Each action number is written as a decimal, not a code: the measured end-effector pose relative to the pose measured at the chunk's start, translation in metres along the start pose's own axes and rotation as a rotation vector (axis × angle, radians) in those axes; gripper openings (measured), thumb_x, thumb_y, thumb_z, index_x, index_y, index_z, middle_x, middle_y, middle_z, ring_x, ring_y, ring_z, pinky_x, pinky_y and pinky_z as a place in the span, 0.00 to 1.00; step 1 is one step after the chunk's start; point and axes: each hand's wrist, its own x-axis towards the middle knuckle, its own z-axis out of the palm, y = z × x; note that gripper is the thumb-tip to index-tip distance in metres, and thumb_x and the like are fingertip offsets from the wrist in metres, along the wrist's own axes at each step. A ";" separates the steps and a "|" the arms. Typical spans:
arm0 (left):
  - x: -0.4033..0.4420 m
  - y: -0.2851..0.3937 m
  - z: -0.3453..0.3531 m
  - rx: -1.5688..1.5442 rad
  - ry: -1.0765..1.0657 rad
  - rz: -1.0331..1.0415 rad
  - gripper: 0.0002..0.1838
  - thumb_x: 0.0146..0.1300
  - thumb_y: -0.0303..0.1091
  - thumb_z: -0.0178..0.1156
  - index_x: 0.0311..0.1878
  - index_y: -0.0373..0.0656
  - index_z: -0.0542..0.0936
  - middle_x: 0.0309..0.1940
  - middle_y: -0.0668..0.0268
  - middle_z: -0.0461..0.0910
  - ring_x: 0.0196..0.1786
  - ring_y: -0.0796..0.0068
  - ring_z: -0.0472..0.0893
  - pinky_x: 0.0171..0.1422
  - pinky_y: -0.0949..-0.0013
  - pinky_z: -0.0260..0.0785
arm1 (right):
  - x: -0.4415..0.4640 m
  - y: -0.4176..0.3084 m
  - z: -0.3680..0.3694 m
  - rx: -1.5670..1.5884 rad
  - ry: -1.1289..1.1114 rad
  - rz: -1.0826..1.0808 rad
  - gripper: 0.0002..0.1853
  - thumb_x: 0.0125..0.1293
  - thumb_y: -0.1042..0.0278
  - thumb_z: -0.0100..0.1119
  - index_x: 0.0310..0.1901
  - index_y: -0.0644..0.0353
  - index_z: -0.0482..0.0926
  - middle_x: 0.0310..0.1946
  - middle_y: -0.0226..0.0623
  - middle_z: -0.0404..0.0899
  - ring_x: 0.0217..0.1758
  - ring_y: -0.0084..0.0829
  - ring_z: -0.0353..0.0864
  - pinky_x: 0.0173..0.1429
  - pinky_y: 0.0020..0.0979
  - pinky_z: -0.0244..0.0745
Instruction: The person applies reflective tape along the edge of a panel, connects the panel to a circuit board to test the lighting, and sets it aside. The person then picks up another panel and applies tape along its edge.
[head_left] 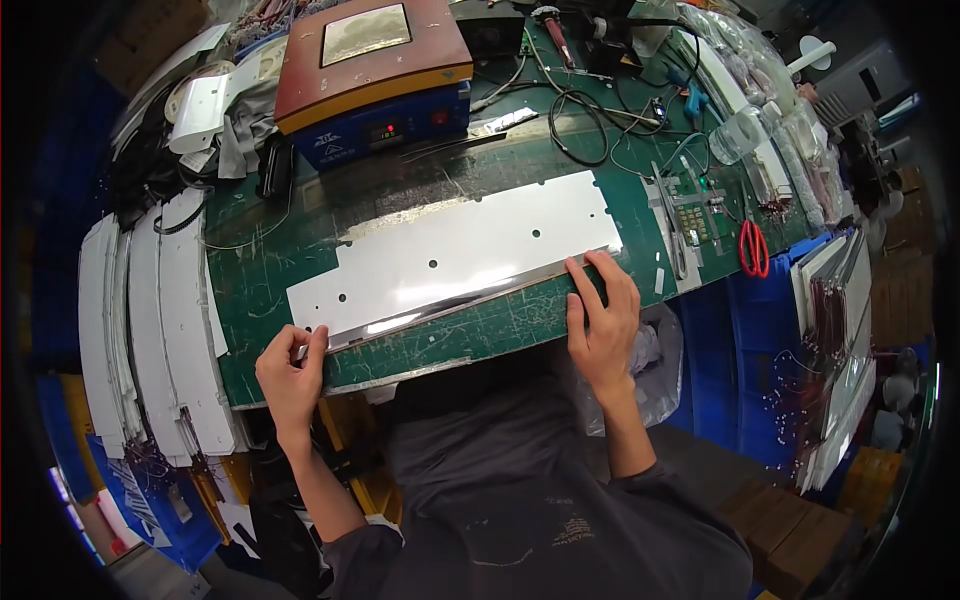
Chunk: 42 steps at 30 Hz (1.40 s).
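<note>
A long white panel (450,251) with small round holes and a notched left end lies across the green work surface. A shiny strip runs along its front edge. At the panel's front left corner, my left hand (288,378) is closed in a pinch, thumb and forefinger at the edge. My right hand (606,325) is at the front right corner, its fingertips resting on the edge and the thumb held apart. The undersides of the fingers are hidden.
Behind the panel stands a blue-and-red heating box (375,85) with a lit display. To the right lie red-handled scissors (753,248), tweezers (677,232) and a small circuit board (697,218). White panels (170,320) are stacked at left. A black cable (580,150) curls at the back.
</note>
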 end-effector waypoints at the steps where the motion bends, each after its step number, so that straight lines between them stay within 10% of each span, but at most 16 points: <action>1: 0.001 0.000 0.000 -0.006 0.003 -0.001 0.17 0.71 0.35 0.75 0.32 0.34 0.79 0.22 0.69 0.73 0.26 0.81 0.65 0.30 0.70 0.57 | 0.000 0.000 0.000 -0.001 -0.001 0.001 0.21 0.75 0.66 0.62 0.67 0.55 0.86 0.69 0.44 0.79 0.75 0.49 0.77 0.78 0.49 0.66; 13: 0.001 0.004 -0.002 0.008 -0.012 0.034 0.19 0.74 0.36 0.73 0.32 0.36 0.77 0.22 0.76 0.69 0.28 0.87 0.60 0.31 0.73 0.50 | -0.001 0.000 0.003 -0.019 -0.002 0.016 0.23 0.74 0.67 0.59 0.69 0.54 0.85 0.70 0.42 0.78 0.75 0.48 0.76 0.79 0.48 0.65; 28: 0.008 -0.005 -0.047 -0.095 -0.233 0.100 0.06 0.70 0.28 0.72 0.46 0.38 0.89 0.37 0.63 0.85 0.41 0.71 0.85 0.45 0.69 0.75 | -0.002 -0.003 0.008 -0.087 0.003 0.004 0.22 0.76 0.69 0.54 0.68 0.56 0.85 0.71 0.43 0.79 0.75 0.47 0.76 0.78 0.47 0.63; 42: -0.009 0.003 -0.037 0.101 -0.037 0.102 0.04 0.61 0.24 0.70 0.38 0.36 0.85 0.30 0.65 0.79 0.29 0.74 0.77 0.36 0.69 0.68 | -0.002 -0.001 0.010 -0.092 0.011 -0.010 0.23 0.75 0.69 0.53 0.68 0.56 0.85 0.70 0.43 0.80 0.75 0.46 0.77 0.78 0.47 0.64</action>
